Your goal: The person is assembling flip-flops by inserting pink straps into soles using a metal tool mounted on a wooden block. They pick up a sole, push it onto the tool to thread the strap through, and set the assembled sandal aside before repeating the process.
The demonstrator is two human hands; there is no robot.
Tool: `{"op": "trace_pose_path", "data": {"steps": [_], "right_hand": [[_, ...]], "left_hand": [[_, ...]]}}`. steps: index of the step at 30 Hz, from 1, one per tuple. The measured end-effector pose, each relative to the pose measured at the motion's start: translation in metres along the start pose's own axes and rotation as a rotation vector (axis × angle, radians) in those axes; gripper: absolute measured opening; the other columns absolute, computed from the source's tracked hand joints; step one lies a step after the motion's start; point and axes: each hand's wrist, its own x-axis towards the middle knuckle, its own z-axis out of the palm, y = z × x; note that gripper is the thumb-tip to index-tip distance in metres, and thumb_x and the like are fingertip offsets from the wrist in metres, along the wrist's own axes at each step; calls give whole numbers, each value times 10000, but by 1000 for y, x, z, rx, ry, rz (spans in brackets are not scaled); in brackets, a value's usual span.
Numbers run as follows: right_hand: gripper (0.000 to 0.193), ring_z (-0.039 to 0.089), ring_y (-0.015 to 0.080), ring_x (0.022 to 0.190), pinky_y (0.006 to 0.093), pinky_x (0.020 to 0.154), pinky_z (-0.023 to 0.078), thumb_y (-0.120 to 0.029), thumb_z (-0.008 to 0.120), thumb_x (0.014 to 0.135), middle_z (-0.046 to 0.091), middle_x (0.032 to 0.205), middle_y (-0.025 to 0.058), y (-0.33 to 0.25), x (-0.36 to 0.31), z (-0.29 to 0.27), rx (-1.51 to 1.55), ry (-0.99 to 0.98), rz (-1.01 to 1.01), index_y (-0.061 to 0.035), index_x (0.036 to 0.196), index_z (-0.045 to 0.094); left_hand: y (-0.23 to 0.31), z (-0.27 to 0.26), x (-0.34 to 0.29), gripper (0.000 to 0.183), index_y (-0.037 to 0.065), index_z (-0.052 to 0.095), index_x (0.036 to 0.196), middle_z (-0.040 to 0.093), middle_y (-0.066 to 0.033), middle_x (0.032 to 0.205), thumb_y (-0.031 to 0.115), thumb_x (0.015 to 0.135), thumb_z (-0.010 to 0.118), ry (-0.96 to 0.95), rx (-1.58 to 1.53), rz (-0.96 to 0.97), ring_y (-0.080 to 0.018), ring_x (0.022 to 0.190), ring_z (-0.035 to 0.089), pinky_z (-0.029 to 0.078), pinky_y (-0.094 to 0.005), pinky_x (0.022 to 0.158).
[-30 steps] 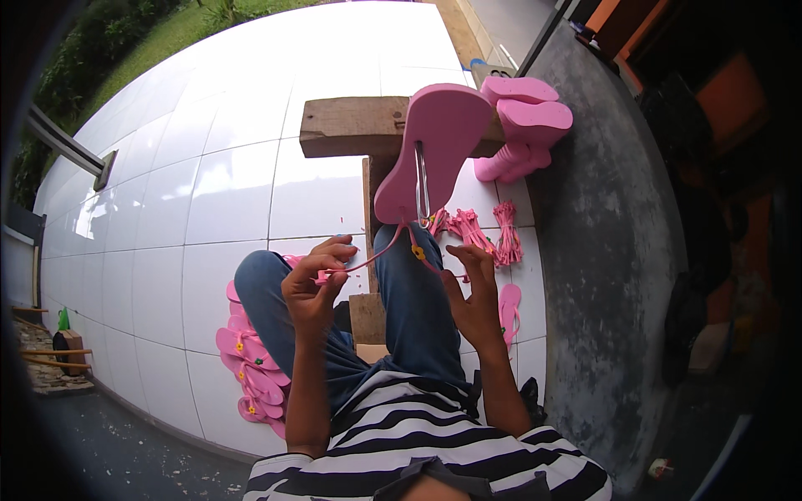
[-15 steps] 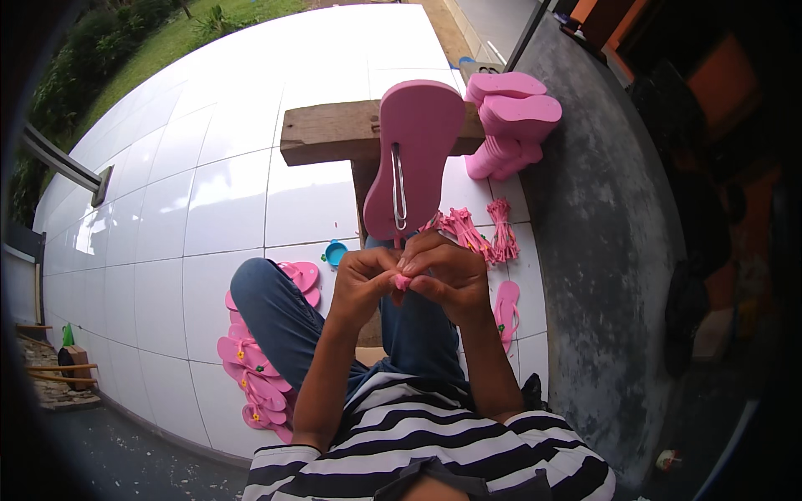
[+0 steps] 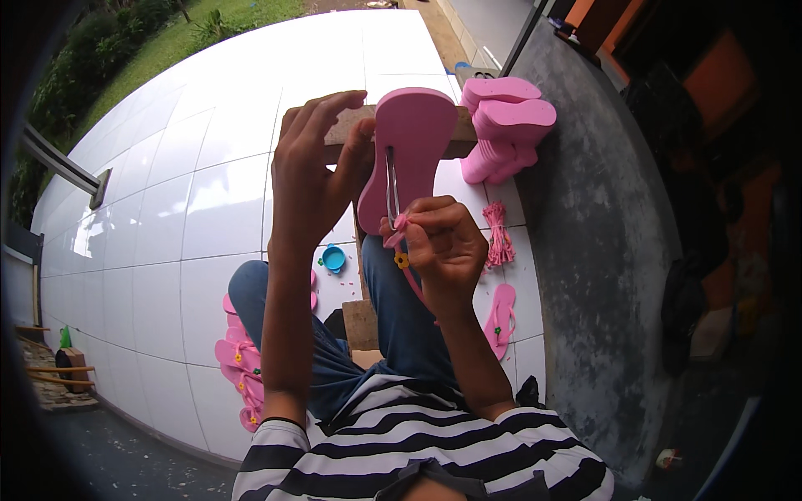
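Note:
A pink flip-flop sole [image 3: 415, 125] leans against a wooden T-shaped stand [image 3: 464, 138] in front of me. A thin metal tool [image 3: 391, 179] sticks out of a hole in its face, pointing down toward me. My right hand [image 3: 451, 246] pinches a pink flip-flop strap [image 3: 413, 282] by one end, right at the tool's lower tip. On the strap sits a small yellow flower [image 3: 402, 260]. Beside the sole's left edge my left hand [image 3: 307, 171] is raised with fingers apart, holding nothing; its thumb is close to the edge, contact cannot be made out.
Stacked pink soles [image 3: 518, 117] stand at the far right. A strap bundle [image 3: 498, 234] and a strapped flip-flop [image 3: 501, 317] lie on the right tiles. Left of my knees are a blue cup [image 3: 333, 258] and a pile of finished flip-flops [image 3: 238, 355].
My left hand has let go of the strap and moved up and left beside the sole. My right hand has raised the strap's end to the metal tool's tip; the yellow flower now shows.

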Motion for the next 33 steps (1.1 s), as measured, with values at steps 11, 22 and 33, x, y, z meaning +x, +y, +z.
{"op": "trace_pose_path", "data": {"steps": [11, 22, 33], "right_hand": [[153, 644, 131, 866, 256, 783, 522, 75, 668, 832, 643, 981, 98, -1, 29, -23, -208, -136, 196, 43, 976, 627], [571, 573, 280, 1166, 437, 952, 484, -136, 793, 793, 508, 1343, 147, -31, 16, -33, -938, 72, -443, -50, 1293, 530], [438, 657, 164, 1012, 315, 871, 548, -221, 769, 869, 665, 1147, 103, -10, 61, -24, -176, -227, 222, -36, 1236, 617]], "left_hand": [[-2, 6, 14, 294, 38, 723, 964, 644, -102, 807, 316, 868, 741, -335, -211, -267, -201, 735, 628, 471, -348, 631], [35, -8, -40, 277, 26, 666, 1090, 687, -77, 899, 260, 942, 656, -140, -441, -142, -159, 715, 592, 488, -288, 672], [52, 3, -21, 387, -13, 642, 1137, 688, -56, 980, 345, 998, 597, -326, -943, -499, -100, 883, 610, 489, -253, 789]]}}
